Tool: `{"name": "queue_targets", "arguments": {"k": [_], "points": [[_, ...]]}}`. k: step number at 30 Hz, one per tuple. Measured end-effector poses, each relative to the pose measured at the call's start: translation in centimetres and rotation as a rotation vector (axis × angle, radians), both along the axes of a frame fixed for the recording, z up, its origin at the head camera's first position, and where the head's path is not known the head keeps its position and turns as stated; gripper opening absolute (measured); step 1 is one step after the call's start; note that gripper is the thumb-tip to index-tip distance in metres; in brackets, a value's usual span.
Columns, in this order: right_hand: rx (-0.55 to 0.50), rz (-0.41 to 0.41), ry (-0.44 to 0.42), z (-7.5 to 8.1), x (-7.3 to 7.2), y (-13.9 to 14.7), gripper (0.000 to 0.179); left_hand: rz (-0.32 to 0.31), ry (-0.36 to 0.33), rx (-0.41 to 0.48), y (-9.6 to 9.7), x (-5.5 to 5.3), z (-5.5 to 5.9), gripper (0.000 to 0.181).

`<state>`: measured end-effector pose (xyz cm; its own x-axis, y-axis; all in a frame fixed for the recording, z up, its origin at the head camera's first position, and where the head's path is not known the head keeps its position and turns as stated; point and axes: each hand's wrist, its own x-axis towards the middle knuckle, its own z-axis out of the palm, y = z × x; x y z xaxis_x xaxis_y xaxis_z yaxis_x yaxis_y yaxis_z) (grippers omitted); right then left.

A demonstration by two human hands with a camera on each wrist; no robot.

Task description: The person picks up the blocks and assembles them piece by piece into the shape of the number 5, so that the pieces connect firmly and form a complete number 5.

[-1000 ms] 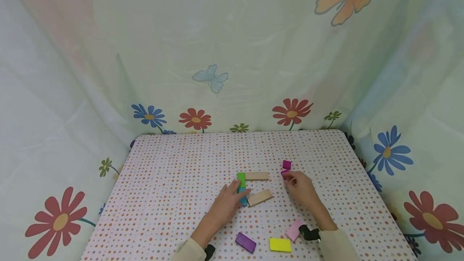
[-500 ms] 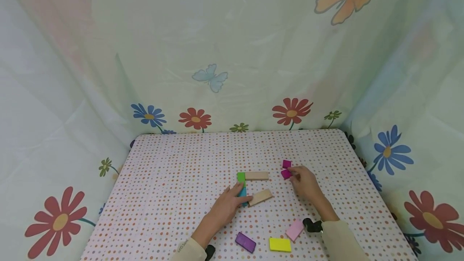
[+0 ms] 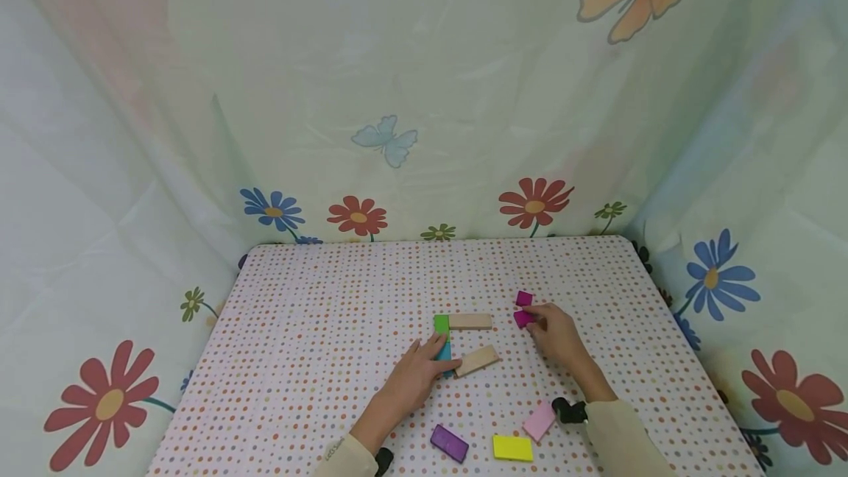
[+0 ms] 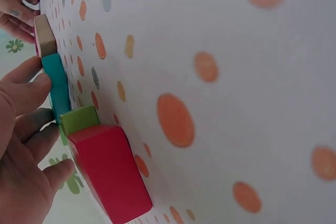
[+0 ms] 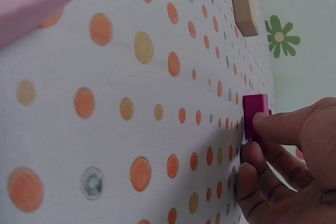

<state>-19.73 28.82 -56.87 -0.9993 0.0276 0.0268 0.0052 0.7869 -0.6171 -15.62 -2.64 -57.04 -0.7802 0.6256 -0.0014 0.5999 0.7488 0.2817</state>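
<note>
My left hand (image 3: 412,377) rests its extended fingers over a blue block (image 3: 444,352), which stands end to end with a green block (image 3: 441,324). In the left wrist view, a red block (image 4: 113,174) sits beside the green one, near my fingertips; from the head it is hidden under the hand. My right hand (image 3: 559,341) pinches a magenta block (image 3: 522,319) between thumb and fingers, low over the table. A second magenta block (image 3: 524,298) lies just behind it. One wooden block (image 3: 470,322) extends right from the green block; another wooden block (image 3: 478,361) lies slanted by the blue one.
Toward the front of the dotted table (image 3: 298,315) lie a purple block (image 3: 449,443), a yellow block (image 3: 512,448) and a pink block (image 3: 539,420) close to the right wrist. A flowered curtain (image 3: 397,57) hangs behind the table and at both sides.
My right hand has shifted slightly right and back, uncovering more of the magenta block, which has turned a little. My left fingers have slid slightly toward me along the green and blue blocks.
</note>
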Motion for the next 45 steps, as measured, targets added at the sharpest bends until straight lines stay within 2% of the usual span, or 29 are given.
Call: {"name": "queue_targets", "arguments": {"k": [11, 16, 24, 45], "points": [[-0.057, 0.025, -0.005, -0.3, 0.1, -0.8, 0.037, 0.004, 0.024, -0.004, -0.2, 0.2, -0.5, 0.045], [-0.044, 0.030, 0.013, -0.8, 0.1, -1.7, 0.036, 0.005, 0.003, 0.005, -0.2, 0.2, -0.5, 0.045], [-0.054, 0.043, 0.000, -0.6, -0.2, -2.3, 0.034, 0.024, -0.049, 0.025, -0.1, 0.1, -0.8, 0.046], [-0.045, 0.084, 0.005, -0.2, -0.6, -3.1, 0.032, 0.027, -0.056, 0.057, -0.1, -0.1, -0.6, 0.043]]}}
